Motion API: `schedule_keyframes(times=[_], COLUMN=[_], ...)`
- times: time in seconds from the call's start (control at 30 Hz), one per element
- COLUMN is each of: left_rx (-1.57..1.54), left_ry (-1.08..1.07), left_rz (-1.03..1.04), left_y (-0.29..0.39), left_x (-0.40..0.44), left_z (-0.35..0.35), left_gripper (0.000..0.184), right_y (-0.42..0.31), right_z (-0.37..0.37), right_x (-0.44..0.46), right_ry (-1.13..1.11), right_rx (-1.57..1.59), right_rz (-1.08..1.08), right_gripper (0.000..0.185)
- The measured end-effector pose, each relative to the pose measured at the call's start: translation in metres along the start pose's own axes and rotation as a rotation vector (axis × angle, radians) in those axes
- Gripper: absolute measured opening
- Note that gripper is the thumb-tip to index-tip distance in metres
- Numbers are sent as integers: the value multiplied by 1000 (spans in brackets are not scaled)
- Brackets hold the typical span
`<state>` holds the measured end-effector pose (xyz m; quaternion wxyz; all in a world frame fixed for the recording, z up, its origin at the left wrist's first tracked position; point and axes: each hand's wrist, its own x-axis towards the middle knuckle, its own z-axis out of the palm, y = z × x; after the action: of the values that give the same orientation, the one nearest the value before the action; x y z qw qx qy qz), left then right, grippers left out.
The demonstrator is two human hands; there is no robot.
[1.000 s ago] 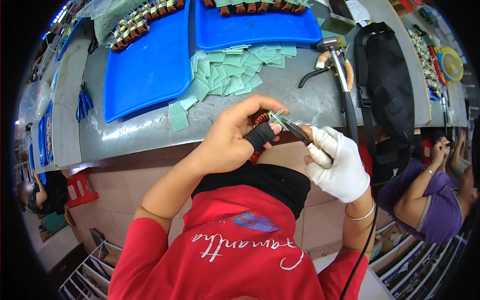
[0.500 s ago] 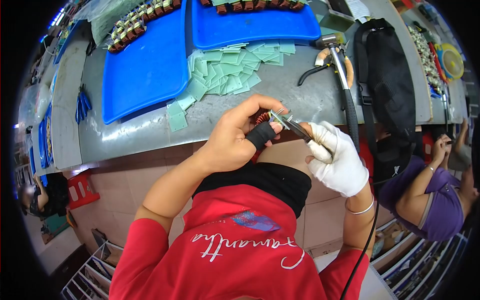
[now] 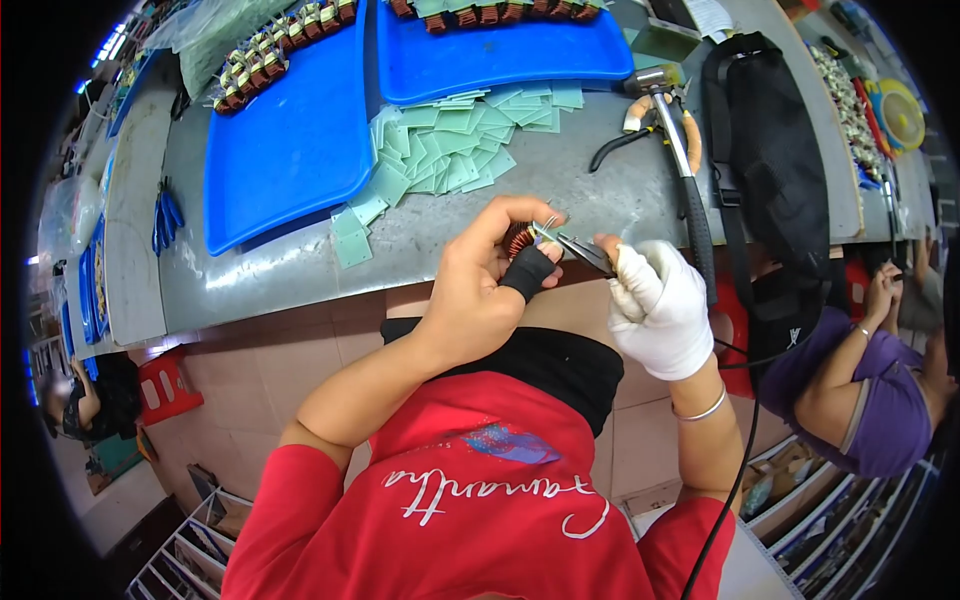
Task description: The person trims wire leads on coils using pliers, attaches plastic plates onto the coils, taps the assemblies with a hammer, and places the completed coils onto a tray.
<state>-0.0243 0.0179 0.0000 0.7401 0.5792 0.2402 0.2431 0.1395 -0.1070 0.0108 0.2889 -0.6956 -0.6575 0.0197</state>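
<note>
Left hand: one coil; right hand: one pliers.

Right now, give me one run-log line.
left hand: holding copper-coloured wire coil | white-gloved right hand: gripping metal pliers | pale-green sheets: heaped on grey metal bench

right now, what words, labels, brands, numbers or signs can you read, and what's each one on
"Samantha": white script on the red shirt, upside down in this view.
Small lettering beside the shirt's blue print: too small to read.
White mark on the black fabric hanging at the table edge: too small to make out.
No readable numbers or signs.
</note>
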Motion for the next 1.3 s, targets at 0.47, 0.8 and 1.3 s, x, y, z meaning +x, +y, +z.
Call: schedule_keyframes(times=[0.47, 0.8, 1.3], left_rx=[192, 447, 198], left_ry=[37, -98, -22], left_rz=[177, 293, 173], left_y=[-7, 10, 0], left_x=[5, 9, 14], left_z=[-1, -3, 2], left_gripper=[34, 26, 33], right_y=[-12, -20, -17], right_z=[-4, -25, -6], right_x=[6, 12, 15], right_ry=[27, -259, -86], right_rx=[166, -60, 255], right_rz=[249, 207, 267], right_gripper=[44, 37, 43])
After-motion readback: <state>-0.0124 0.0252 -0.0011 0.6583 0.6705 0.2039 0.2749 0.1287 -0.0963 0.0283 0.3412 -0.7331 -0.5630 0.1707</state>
